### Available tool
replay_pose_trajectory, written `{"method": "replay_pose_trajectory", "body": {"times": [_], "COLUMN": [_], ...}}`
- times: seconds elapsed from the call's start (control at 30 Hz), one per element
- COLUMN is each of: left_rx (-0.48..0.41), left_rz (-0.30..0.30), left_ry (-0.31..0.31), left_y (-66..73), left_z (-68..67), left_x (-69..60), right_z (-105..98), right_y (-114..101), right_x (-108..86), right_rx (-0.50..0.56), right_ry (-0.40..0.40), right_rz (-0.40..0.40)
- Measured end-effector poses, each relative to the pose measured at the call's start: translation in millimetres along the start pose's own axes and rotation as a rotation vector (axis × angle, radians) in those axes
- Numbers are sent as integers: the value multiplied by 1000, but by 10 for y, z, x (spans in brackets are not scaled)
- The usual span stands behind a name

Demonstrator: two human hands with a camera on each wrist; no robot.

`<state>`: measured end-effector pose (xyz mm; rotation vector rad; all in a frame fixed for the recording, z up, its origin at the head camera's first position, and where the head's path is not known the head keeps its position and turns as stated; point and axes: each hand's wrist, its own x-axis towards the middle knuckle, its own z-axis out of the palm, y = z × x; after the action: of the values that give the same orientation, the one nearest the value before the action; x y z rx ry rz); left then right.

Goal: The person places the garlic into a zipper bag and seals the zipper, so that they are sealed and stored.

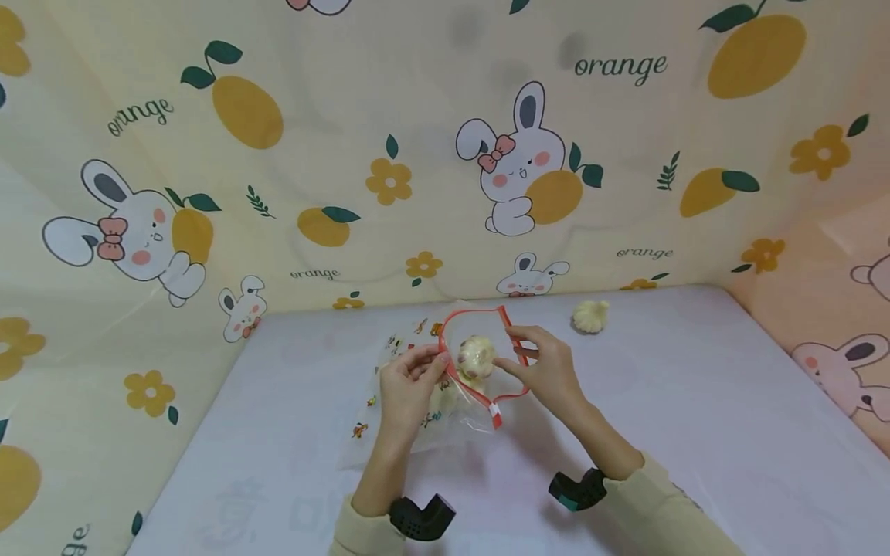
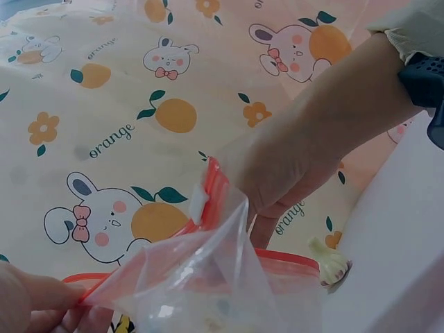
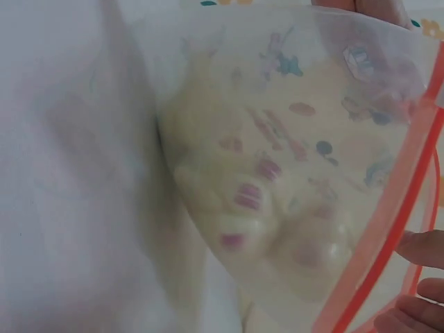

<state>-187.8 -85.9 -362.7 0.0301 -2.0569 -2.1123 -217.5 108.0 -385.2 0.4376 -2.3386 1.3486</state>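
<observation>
I find the left hand (image 1: 406, 390) pinching the bag (image 1: 438, 428) at nine o'clock, right hand (image 1: 552, 372) indeterminable; slippage could spill garlic (image 1: 477, 356)

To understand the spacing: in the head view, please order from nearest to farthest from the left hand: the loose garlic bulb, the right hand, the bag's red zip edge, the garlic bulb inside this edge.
1. Red zip edge: touching the left hand.
2. Garlic bulb inside it: just to the right.
3. Right hand: past that bulb, right.
4. Loose garlic bulb: apart, back right.
</observation>
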Motion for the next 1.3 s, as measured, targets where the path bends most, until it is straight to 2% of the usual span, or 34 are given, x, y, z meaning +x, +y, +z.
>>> {"method": "replay_pose_trajectory", "body": {"times": [0.2,0.43,0.63,0.77,0.93,1.2,1.3], "left_rx": [7,0,5,16,23,24,21], "left_rz": [11,-13,-2,-10,-27,-18,-11], "left_ry": [1,-6,-10,-11,-4,-3,-6], "left_y": [-2,-21,-23,-22,-27,-19,-4], "left_z": [-12,-15,-16,-20,-22,-8,0], "left_x": [15,-10,-28,-50,-58,-27,-1], "right_z": [-90,-249,-379,-475,-569,-718,-766], "right_y": [63,187,349,457,583,725,751], "right_x": [41,110,200,236,294,372,415], "right_rx": [19,40,-42,-100,-82,-112,-116], "right_ry": [-2,-9,28,29,40,79,102], "right_rz": [7,103,125,169,200,242,232]}}
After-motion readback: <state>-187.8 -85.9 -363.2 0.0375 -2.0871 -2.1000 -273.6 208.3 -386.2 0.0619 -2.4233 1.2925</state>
